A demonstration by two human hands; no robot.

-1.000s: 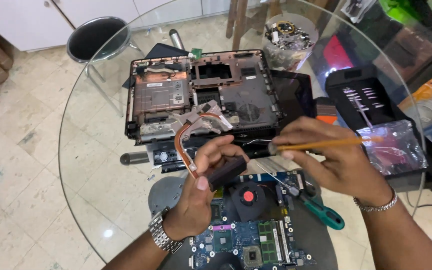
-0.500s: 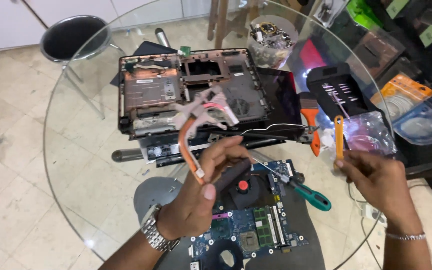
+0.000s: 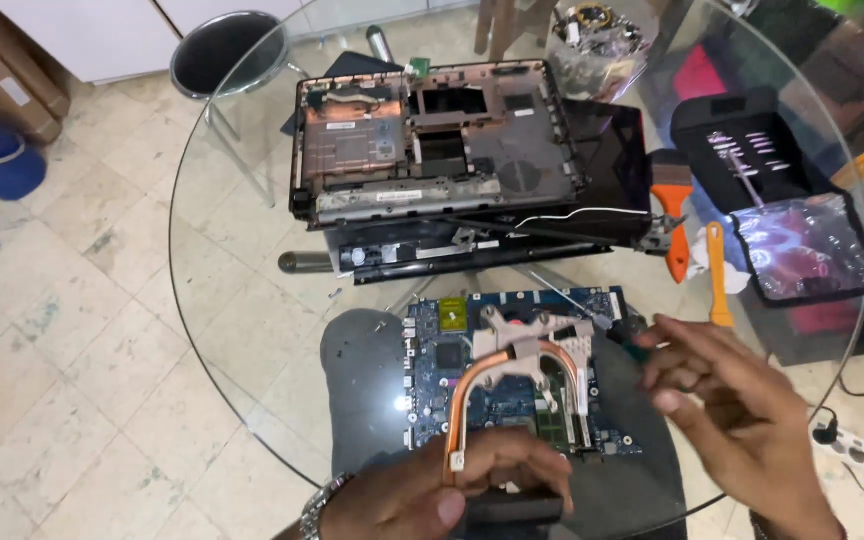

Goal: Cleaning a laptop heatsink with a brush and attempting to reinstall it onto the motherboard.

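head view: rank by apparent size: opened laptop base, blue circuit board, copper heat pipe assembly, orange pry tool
1. Opened laptop base, clearly largest.
2. Blue circuit board.
3. Copper heat pipe assembly; held nearer the camera, so its gap to the board is unsure.
4. Orange pry tool.

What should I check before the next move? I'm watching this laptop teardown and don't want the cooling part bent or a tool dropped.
1. Left hand grips the copper heat pipe assembly at its near end: ok.
2. Assembly is over the blue motherboard, not over bare glass: ok.
3. Right hand is free of tools: cannot tell; fingers blurred, a dark handle shows beside them.
4. Orange pry tool lies apart from both hands: ok.
5. Laptop base shell rests flat on the glass table: ok.
6. Assembly fully detached from the board: cannot tell.
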